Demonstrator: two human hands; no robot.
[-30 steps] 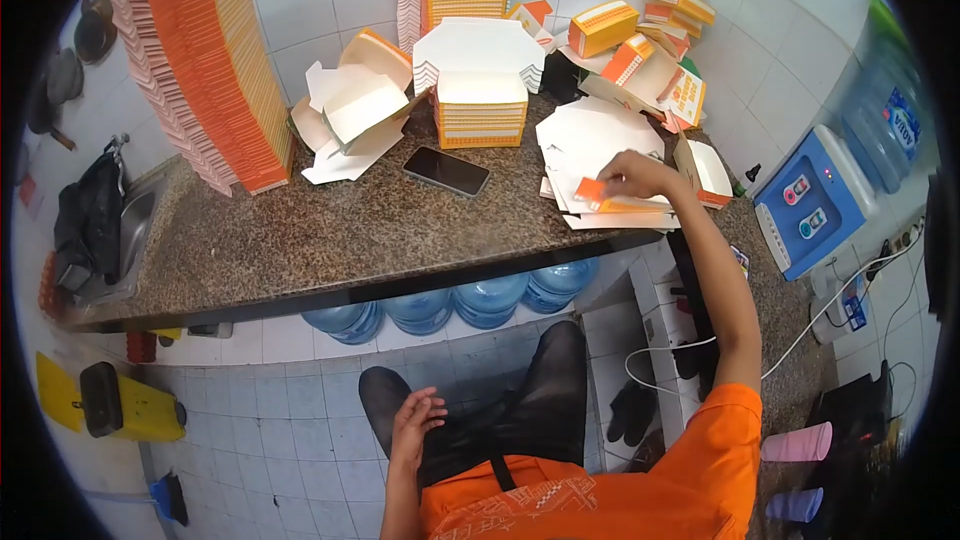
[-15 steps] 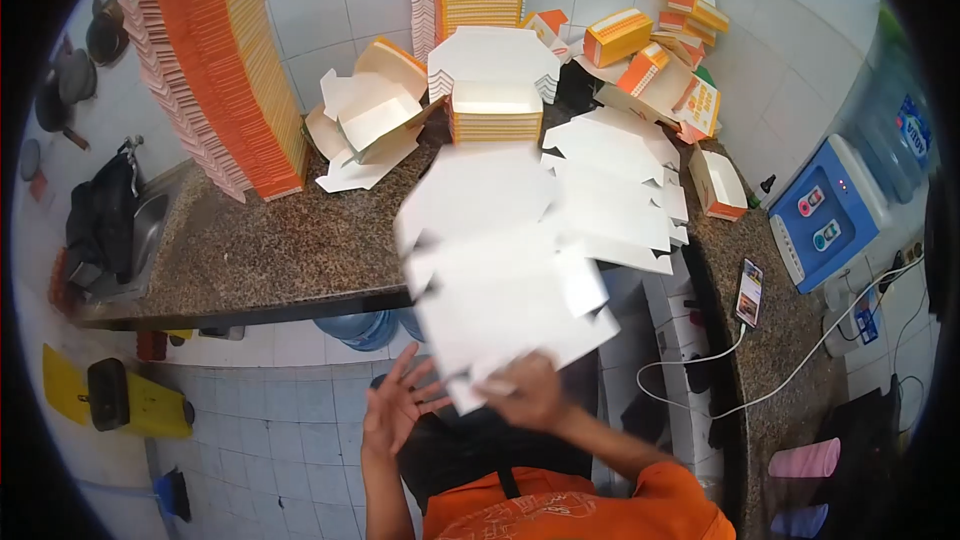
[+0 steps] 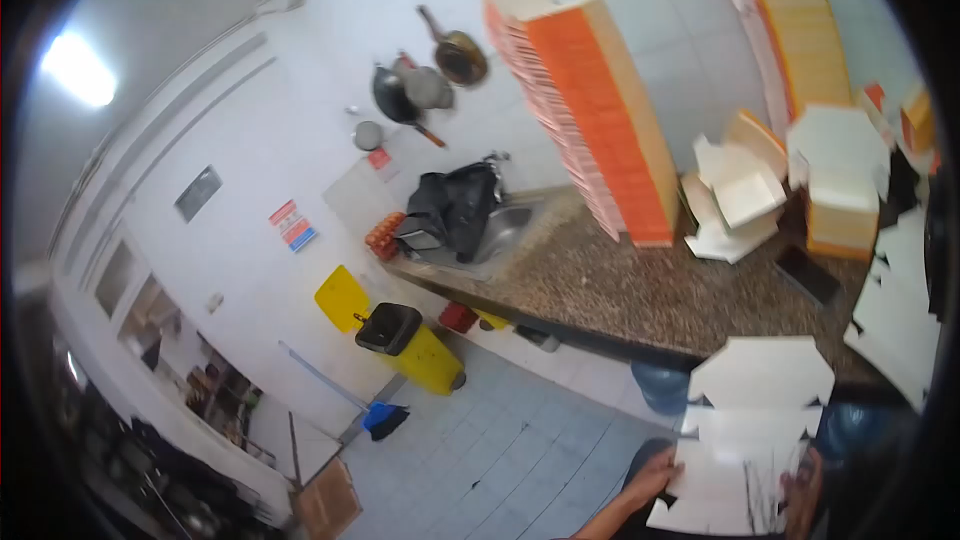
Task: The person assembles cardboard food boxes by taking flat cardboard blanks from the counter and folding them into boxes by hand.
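A white unfolded cardboard food box (image 3: 752, 430) is held low in front of me, its plain side up and its flaps notched. My left hand (image 3: 652, 474) closes on its left edge. Along the right edge, my right hand (image 3: 803, 490) grips the same sheet, with its fingers partly hidden and blurred. More flat white box blanks (image 3: 898, 305) lie on the counter at the far right. Beyond the sheet, a stack of nested boxes (image 3: 842, 225) stands beside some loosely piled folded boxes (image 3: 745, 190).
A tall orange stack of boxes (image 3: 605, 110) leans on the granite counter (image 3: 640, 295), and a dark phone (image 3: 808, 275) lies there too. Left are a sink (image 3: 505, 230) with a black bag (image 3: 455, 210), a yellow bin (image 3: 425, 360) and a broom (image 3: 385, 420).
My view has swung left, showing the sink, wall and floor. The sheet, held by my right hand alone before, is now in both hands; my left hand was open.
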